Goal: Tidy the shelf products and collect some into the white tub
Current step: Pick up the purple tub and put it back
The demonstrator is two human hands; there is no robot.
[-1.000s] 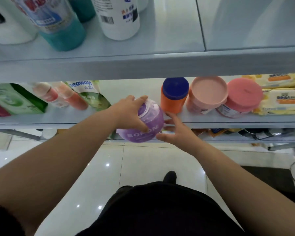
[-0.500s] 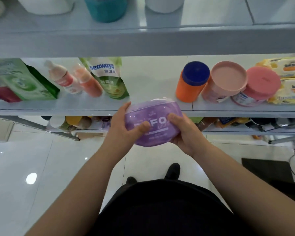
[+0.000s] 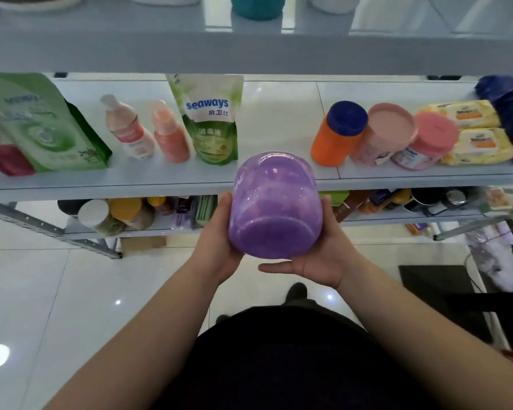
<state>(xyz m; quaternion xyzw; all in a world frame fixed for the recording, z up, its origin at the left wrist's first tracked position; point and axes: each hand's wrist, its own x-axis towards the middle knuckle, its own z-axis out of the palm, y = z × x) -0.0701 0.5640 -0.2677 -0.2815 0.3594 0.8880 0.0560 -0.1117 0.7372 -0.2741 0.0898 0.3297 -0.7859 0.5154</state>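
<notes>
Along the grey metal shelf (image 3: pixel 160 182), the green stand-up pouch (image 3: pixel 211 122) stands at the left. The left hand (image 3: pixel 219 247) grips the left side of the translucent purple plastic jar (image 3: pixel 274 208), which is held off the shelf, just in front of its edge. The right hand (image 3: pixel 323 255) cups the jar's right side and underside. The orange jar with a blue lid (image 3: pixel 335 137) waits further right. No white tub is in view, so collecting seems barely begun. Half a second earlier the jar's label faced the camera; now its base does.

The jar (image 3: pixel 274 208) sits between the left hand (image 3: pixel 219 241) and the right hand (image 3: pixel 317 255), just before the shelf (image 3: pixel 131 184), on which a pouch (image 3: pixel 211 119), two bottles (image 3: pixel 128 128) and a bag (image 3: pixel 42 125) stand left of the jar and a canister (image 3: pixel 338 134), two tubs (image 3: pixel 388 131) and stacked wipe packs (image 3: pixel 480 143) right of it.
</notes>
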